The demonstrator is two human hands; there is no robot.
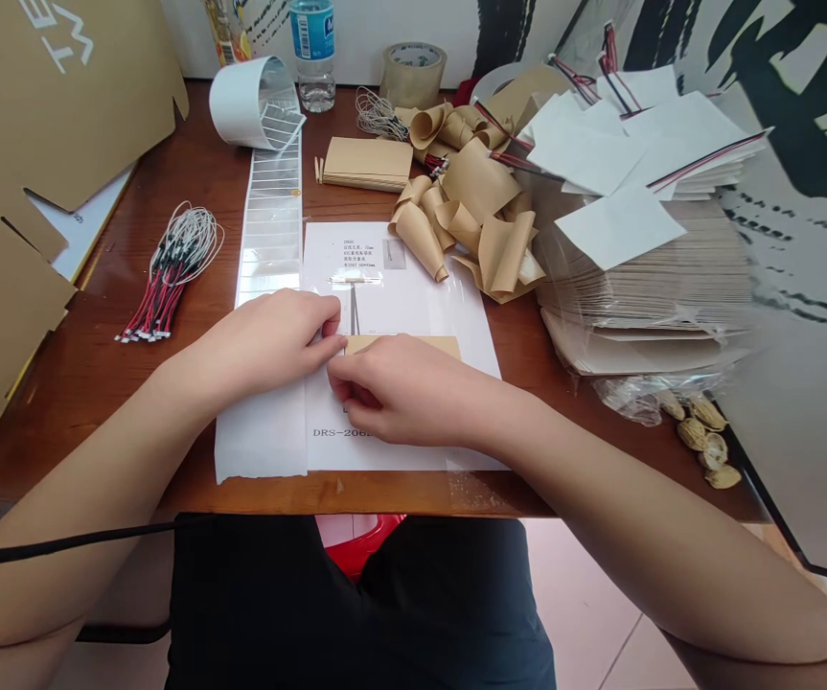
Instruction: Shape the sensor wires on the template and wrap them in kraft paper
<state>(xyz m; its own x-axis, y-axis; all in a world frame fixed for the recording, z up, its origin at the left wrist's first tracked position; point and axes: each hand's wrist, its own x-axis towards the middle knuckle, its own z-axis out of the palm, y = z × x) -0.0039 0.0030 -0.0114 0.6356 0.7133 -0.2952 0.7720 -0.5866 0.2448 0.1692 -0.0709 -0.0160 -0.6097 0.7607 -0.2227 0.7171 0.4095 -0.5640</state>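
Observation:
My left hand (294, 331) is closed, its thumb and fingertips at the left end of a flat brown piece of paper or card (446, 344). My right hand (405, 385) is curled over the same brown piece and hides most of it. What is between the fingers of either hand is hidden. Beneath lies a white printed sheet (420, 292) with "DRS-206" near its lower edge. Two thin dark wires (354, 307) run down that sheet to the brown piece. Left of it stretches a label strip (269, 240) from a white roll (241, 101).
Bundled red, black and white wires (172, 278) lie left. Behind the sheet sit stacked brown cards (366, 163), curled brown paper (485, 182), tape (413, 75) and a water bottle (312, 53). A tall card stack (643, 278), peanut shells (707, 436) and a cardboard box (46, 220) flank the table.

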